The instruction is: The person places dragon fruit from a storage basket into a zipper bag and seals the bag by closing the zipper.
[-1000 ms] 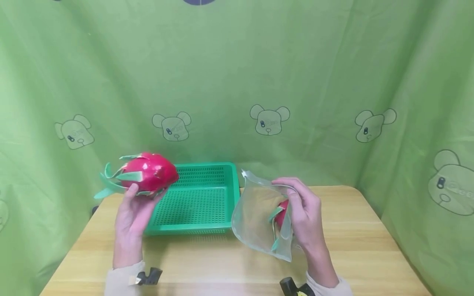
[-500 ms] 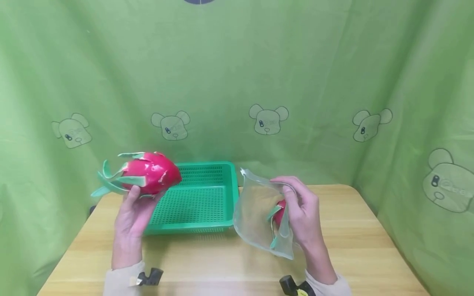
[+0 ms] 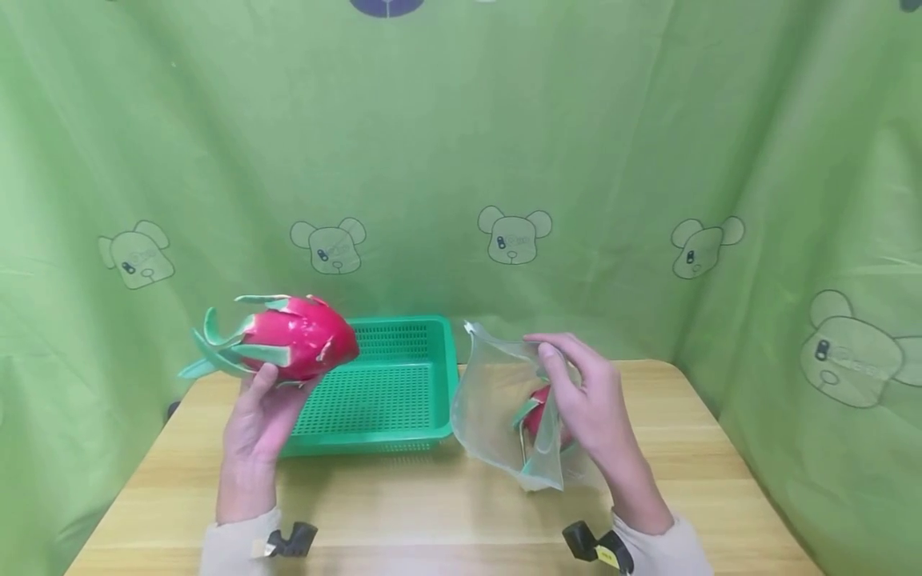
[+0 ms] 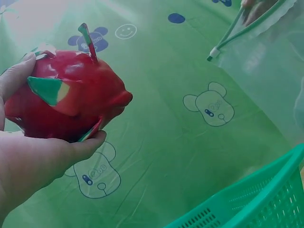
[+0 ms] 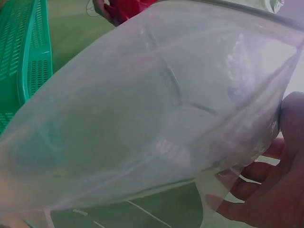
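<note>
Left hand (image 3: 258,416), palm up with fingers curled, grips a red dragon fruit (image 3: 288,338) above the green basket's (image 3: 378,396) 9 o'clock edge. Right hand (image 3: 587,400) pinches the rim of a clear zip bag (image 3: 497,400) containing another dragon fruit (image 3: 536,404), at the basket's 3 o'clock. Wooden table (image 3: 446,504); green bear-print curtain (image 3: 504,160) behind.

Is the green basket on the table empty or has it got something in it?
Empty: the green basket shows only bare mesh floor in the head view.
</note>
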